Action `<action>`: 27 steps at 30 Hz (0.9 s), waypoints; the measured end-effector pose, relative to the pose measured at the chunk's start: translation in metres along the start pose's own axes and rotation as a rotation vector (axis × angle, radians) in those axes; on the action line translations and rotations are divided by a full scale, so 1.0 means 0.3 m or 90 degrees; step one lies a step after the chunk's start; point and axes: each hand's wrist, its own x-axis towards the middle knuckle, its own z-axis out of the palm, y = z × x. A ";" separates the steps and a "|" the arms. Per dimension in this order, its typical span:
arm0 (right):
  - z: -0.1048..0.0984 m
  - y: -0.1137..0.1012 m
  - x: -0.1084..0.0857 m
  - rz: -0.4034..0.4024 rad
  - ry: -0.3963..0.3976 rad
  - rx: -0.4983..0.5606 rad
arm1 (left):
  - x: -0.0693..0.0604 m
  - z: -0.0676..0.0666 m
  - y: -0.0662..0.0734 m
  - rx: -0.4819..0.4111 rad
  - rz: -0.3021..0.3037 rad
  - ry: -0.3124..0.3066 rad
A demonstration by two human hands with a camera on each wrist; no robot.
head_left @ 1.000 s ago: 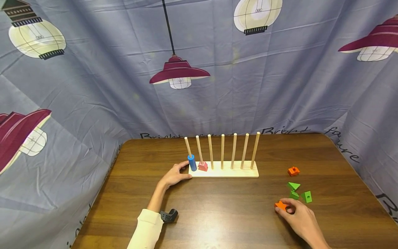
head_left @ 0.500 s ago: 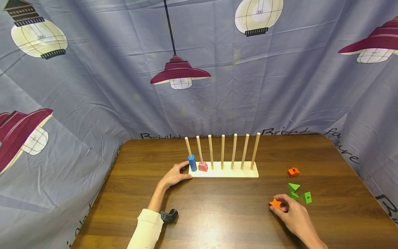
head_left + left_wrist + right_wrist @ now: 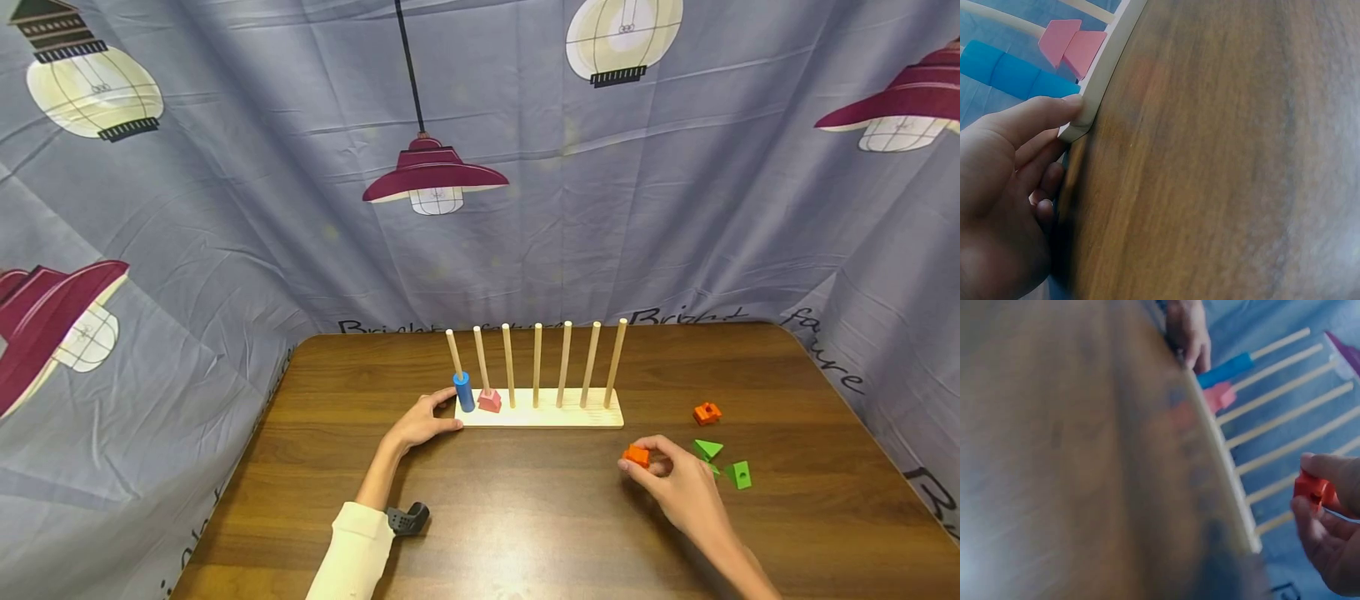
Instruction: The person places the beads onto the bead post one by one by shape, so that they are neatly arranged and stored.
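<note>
A wooden peg board (image 3: 555, 418) with several upright dowels lies on the table. My left hand (image 3: 420, 423) holds the board's left end, thumb at the front corner, as the left wrist view (image 3: 1010, 187) of that hand also shows. Blue cylinder pieces (image 3: 1007, 69) are stacked on the leftmost dowel. Pink pieces (image 3: 490, 402) sit low on the dowel beside it. Between thumb and fingertips, my right hand (image 3: 686, 487) pinches an orange star-shaped block (image 3: 637, 456) above the table, just right of and in front of the board. The right wrist view shows this block (image 3: 1309, 487) tilted.
On the right of the table lie another orange block (image 3: 707, 413) and several green blocks, including a triangular one (image 3: 708, 450) and one with a hole (image 3: 741, 475). My right hand partly hides a green block. A patterned curtain (image 3: 525, 250) hangs behind the table.
My right hand has carried the orange star-shaped block left and away from me, toward the board's right end, and the block has tilted. My left hand and the board have stayed still.
</note>
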 end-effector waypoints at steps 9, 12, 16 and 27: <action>0.015 -0.150 0.115 -0.070 0.069 0.113 | -0.001 -0.002 0.001 -0.002 -0.006 -0.001; 0.015 -0.194 0.147 -0.092 0.070 0.155 | -0.002 -0.002 0.001 -0.003 -0.009 -0.002; 0.015 -0.250 0.181 -0.117 0.056 0.229 | -0.002 -0.001 0.002 -0.003 -0.010 0.001; 0.030 -0.373 0.252 -0.157 0.032 0.327 | -0.004 -0.002 0.004 -0.011 -0.011 0.000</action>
